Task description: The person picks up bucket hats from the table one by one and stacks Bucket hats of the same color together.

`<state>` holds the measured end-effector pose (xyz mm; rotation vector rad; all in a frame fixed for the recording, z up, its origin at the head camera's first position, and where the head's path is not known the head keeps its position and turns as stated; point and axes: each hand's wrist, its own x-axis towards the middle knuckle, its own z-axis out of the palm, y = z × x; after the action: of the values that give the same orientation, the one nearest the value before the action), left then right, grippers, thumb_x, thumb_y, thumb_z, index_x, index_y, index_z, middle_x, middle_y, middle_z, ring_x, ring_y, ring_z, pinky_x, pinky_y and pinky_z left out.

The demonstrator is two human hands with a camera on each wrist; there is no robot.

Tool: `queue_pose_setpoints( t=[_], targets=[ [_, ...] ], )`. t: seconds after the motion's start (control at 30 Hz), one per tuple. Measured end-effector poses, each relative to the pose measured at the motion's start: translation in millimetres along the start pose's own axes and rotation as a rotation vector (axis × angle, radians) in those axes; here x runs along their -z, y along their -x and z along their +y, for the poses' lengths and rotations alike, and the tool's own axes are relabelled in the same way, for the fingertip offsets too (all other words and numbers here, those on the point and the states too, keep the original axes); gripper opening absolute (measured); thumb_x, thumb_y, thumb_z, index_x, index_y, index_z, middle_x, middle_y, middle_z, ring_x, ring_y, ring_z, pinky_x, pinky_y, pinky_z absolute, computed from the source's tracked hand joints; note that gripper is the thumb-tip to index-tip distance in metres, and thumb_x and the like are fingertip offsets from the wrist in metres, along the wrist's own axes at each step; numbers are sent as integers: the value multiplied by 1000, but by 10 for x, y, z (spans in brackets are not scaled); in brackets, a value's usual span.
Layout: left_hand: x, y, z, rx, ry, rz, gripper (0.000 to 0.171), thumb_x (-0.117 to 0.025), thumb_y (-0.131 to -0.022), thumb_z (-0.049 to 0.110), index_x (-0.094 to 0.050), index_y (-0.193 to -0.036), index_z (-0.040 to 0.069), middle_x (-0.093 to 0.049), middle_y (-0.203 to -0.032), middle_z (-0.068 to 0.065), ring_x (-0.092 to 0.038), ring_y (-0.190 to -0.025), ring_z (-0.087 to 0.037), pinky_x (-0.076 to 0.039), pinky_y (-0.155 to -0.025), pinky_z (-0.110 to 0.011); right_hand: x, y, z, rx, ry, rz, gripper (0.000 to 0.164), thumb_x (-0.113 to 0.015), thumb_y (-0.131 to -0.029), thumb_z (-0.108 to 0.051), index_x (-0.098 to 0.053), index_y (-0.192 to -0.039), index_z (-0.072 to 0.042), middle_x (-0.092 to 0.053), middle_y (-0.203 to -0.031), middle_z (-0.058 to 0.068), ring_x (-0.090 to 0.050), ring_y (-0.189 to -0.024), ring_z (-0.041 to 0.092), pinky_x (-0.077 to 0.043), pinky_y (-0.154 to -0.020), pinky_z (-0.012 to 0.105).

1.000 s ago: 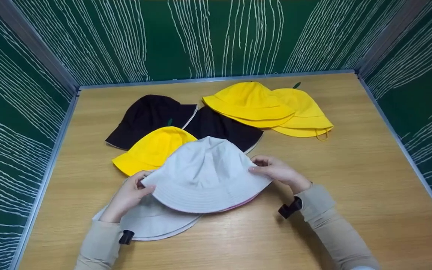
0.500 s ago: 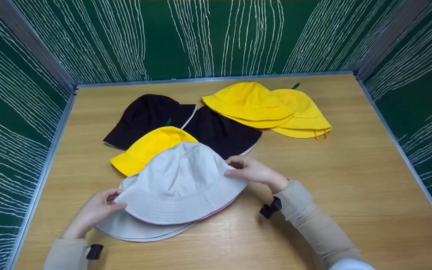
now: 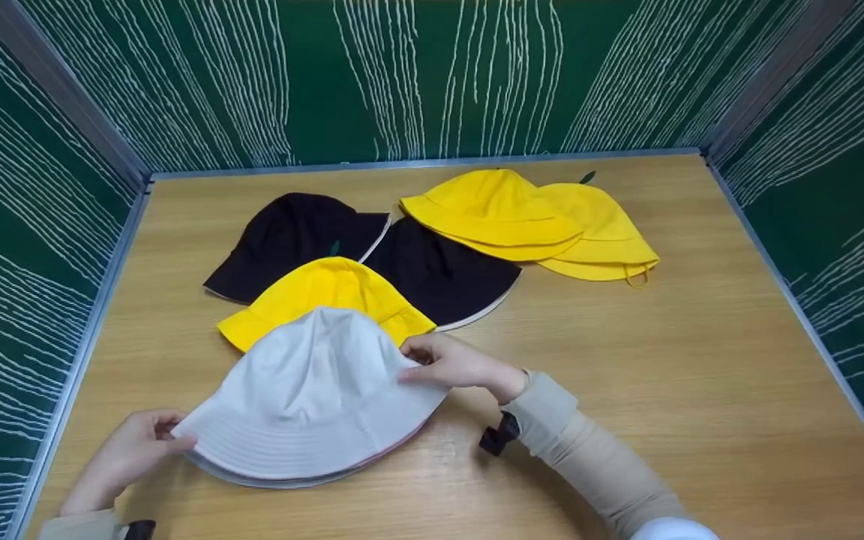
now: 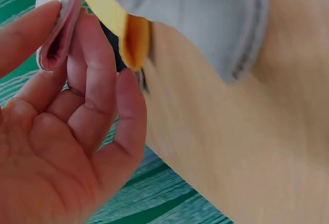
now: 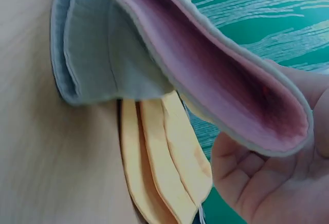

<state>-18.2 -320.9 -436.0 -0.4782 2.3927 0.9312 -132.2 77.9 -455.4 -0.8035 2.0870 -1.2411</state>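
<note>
Both hands hold a white bucket hat point(image 3: 312, 397) by opposite ends of its brim, near the front left of the table. My left hand point(image 3: 128, 454) pinches the left brim end between thumb and fingers. The right brim end is gripped by my right hand point(image 3: 466, 365). A pink lining point(image 5: 221, 75) shows inside the brim in the right wrist view. Beneath it lies another white hat point(image 5: 103, 44), almost wholly hidden in the head view. Just behind, a yellow hat point(image 3: 334, 289) with a green leaf tab is partly covered by the held hat.
Two black hats point(image 3: 289, 244) with pale brim edging lie behind the yellow one. Further right, overlapping yellow hats point(image 3: 496, 206) rest near the back edge, one with a loose cord. Green panels point(image 3: 432, 75) with white streaks enclose the wooden table point(image 3: 664, 390) at the back and sides.
Both hands have carried the white hat left and toward the front, from beside the other white hat to over it. More of the yellow hat and the right black hat now shows.
</note>
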Motion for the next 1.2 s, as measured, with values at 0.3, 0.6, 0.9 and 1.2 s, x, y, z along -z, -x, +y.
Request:
queue_pose_setpoints(
  t=[0.3, 0.6, 0.9, 1.2],
  targets=[
    [18, -19, -161, 31, -21, 0, 38, -66, -86, 12, -57, -116, -10, -63, -102, -19, -54, -88, -22, -48, -80, -40, -200, -94, 22, -44, 24, -35, 16, -69, -87, -15, -60, -96, -5, -46, -73, -4, -45, -72, 11, -37, -64, 21],
    [-53, -61, -114, 6, -105, -45, 42, -64, -88, 21, -56, -114, -10, -62, -104, -21, -54, -92, -28, -44, -88, -51, -289, -130, 118, -159, 106, 4, 17, -69, -86, -15, -61, -98, -7, -51, -75, -3, -47, -69, 12, -41, -61, 22],
    [-147, -116, -54, -56, -88, -7, 53, -57, -94, 32, -51, -125, -11, -53, -124, -31, -48, -113, -43, -32, -101, -61, -328, -123, 132, -145, 162, 30, 15, -68, -86, -15, -61, -98, -8, -51, -75, -3, -46, -70, 13, -40, -62, 23],
    [-49, -45, -92, -69, -64, 39, 40, -59, -93, 22, -56, -119, -9, -57, -118, -28, -50, -107, -40, -33, -100, -61, -363, -117, 15, -102, 139, 16, 17, -69, -86, -16, -61, -98, -8, -50, -75, -4, -46, -71, 12, -39, -63, 21]
  ],
)
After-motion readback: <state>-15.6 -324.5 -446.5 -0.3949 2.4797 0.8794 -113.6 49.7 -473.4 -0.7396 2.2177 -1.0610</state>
